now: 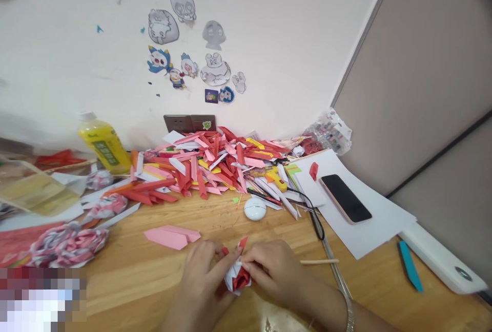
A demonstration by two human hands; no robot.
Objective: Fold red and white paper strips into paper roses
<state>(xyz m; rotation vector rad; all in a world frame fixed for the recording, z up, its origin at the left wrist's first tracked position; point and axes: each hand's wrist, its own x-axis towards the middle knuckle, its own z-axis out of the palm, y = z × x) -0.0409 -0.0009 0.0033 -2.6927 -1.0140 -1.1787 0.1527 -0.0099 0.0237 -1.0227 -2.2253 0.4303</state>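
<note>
Between my two hands, low in the middle of the head view, is a small piece of folded red and white paper [241, 277]. My left hand [205, 273] grips it from the left, thumb lying along its top. From the right, the fingers of my right hand [271, 270] pinch its upper edge; they hide part of the folds. A red tip of paper sticks up between the hands. Left of them, a folded pink paper strip [169, 236] lies on the wooden table [126, 250]. A white earphone case [255, 209] sits just beyond my hands.
A heap of folded paper strips [203, 163] lies along the wall, with a yellow glue gun [277, 178] at its right. A phone [346, 199] rests on white sheets [369, 240]. A yellow bottle [105, 145] stands left, behind woven paper pieces [69, 245]. A wooden stick [319, 262] lies right.
</note>
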